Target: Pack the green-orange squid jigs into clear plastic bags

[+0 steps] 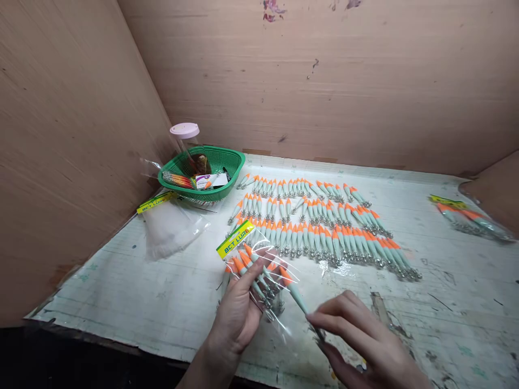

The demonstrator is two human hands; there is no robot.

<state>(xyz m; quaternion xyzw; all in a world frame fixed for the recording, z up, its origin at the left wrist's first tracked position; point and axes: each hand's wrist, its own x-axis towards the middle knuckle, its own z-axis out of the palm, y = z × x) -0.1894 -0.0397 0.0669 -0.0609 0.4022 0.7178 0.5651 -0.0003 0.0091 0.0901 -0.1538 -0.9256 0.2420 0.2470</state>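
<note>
My left hand [239, 313] is closed round a clear plastic bag [259, 270] with a yellow BCT LURE header, holding it over the table's near edge. Several orange-and-pale-green squid lures lie inside it. My right hand [360, 337] pinches the hook end of one lure [292, 289], whose orange head is at the bag's open mouth. Just beyond the bag, rows of the same lures [324, 227] lie side by side on the table.
A green basket [233, 159] with small items and a pink-lidded jar [185, 131] sit at the back left. Empty bags with yellow headers [164, 219] lie beside it. A filled bag [470, 216] lies at the far right. Wooden walls enclose the worn cutting mat [121, 292].
</note>
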